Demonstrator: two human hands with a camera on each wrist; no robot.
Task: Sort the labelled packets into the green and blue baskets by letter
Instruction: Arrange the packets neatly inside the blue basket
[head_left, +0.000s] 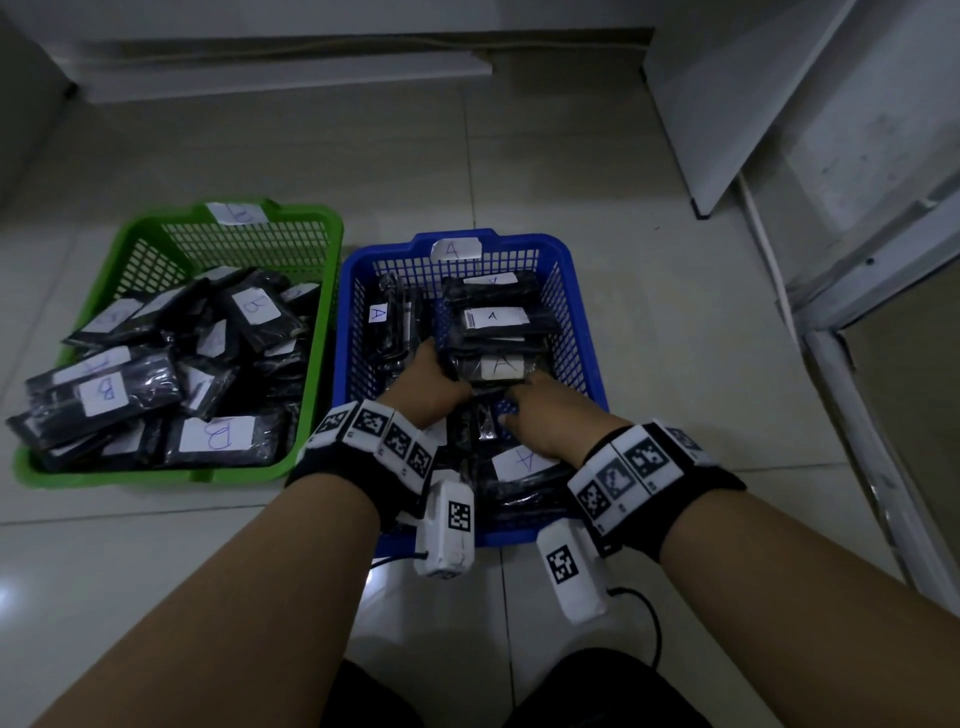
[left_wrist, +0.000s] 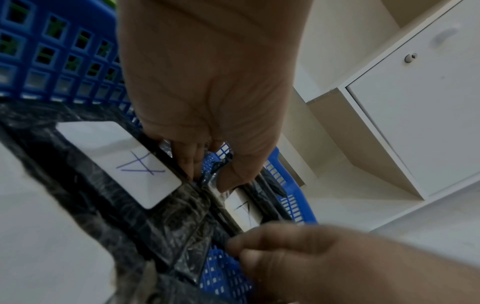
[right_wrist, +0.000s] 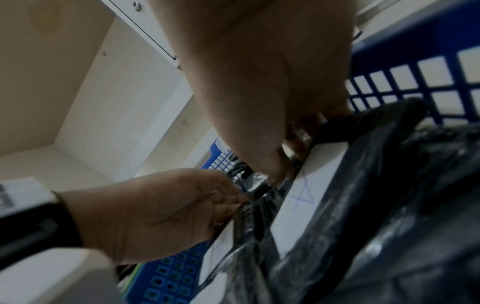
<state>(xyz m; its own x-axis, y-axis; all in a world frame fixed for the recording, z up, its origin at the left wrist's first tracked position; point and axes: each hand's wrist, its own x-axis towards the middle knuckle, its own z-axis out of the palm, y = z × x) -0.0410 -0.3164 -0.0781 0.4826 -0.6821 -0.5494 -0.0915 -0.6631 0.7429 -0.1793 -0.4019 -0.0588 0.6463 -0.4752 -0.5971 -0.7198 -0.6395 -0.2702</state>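
Both hands (head_left: 488, 400) in blue basket (head_left: 582, 312), wrist views show gripped packets (left_wrist: 161, 216)

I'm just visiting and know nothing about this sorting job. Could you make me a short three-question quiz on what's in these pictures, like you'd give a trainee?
1. True or false: the green basket carries a tag marked A.
2. Which basket are the left hand and the right hand reaching into?
a) green
b) blue
c) neither
3. Fill in: the packet label closest to the left wrist camera bears the letter ___.

Key
1. False. Its tag and the packets in it read B; the A tag is on the blue basket.
2. b. Both hands are down among the black packets in the blue basket.
3. A.
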